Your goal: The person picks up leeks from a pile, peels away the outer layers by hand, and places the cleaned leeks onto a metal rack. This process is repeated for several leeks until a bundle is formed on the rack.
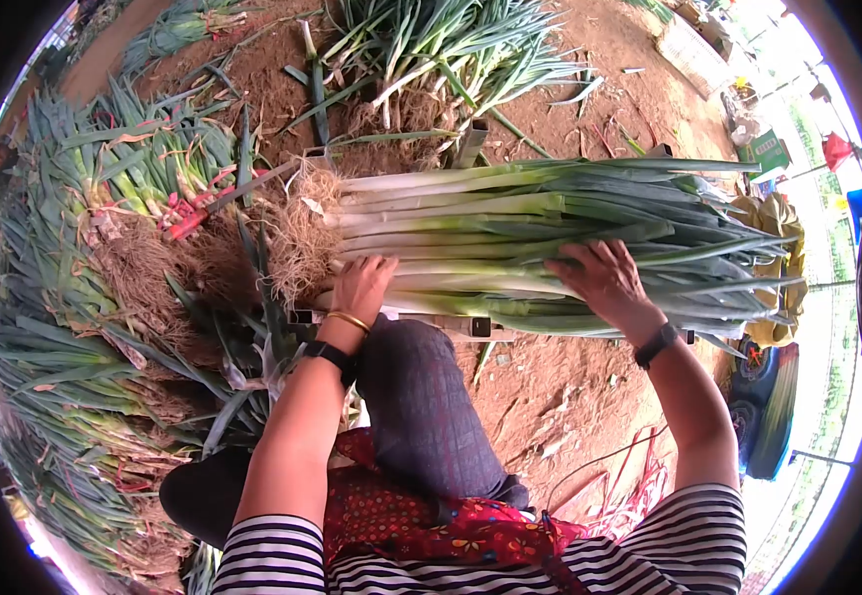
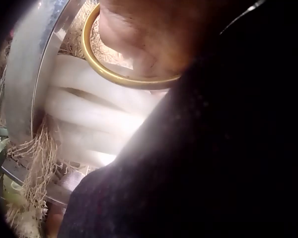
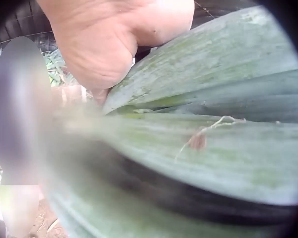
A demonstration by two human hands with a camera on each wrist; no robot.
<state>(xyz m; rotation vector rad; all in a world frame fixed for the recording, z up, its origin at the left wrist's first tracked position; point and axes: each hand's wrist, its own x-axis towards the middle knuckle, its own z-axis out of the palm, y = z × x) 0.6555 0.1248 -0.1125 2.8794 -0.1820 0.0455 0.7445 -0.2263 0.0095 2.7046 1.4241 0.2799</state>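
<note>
A wide bundle of long green onions (image 1: 510, 238) lies sideways across a low stand, roots (image 1: 302, 228) to the left and green leaves to the right. My left hand (image 1: 363, 285) rests on the white stalks near the roots; in the left wrist view a gold bangle (image 2: 124, 79) is beside white stalks (image 2: 84, 106). My right hand (image 1: 604, 283) lies with spread fingers on the green part of the near stalks. The right wrist view shows the heel of that hand (image 3: 104, 39) against broad leaves (image 3: 213, 144). Most of the left fingers are hidden in the left wrist view.
Piles of onions (image 1: 64, 367) fill the left side, with red ties (image 1: 185, 223) and a long blade near the roots. Another heap (image 1: 431, 59) lies beyond the stand on bare soil. A yellow-brown sack (image 1: 783, 268) is at the right; my knee (image 1: 416, 397) is close below the bundle.
</note>
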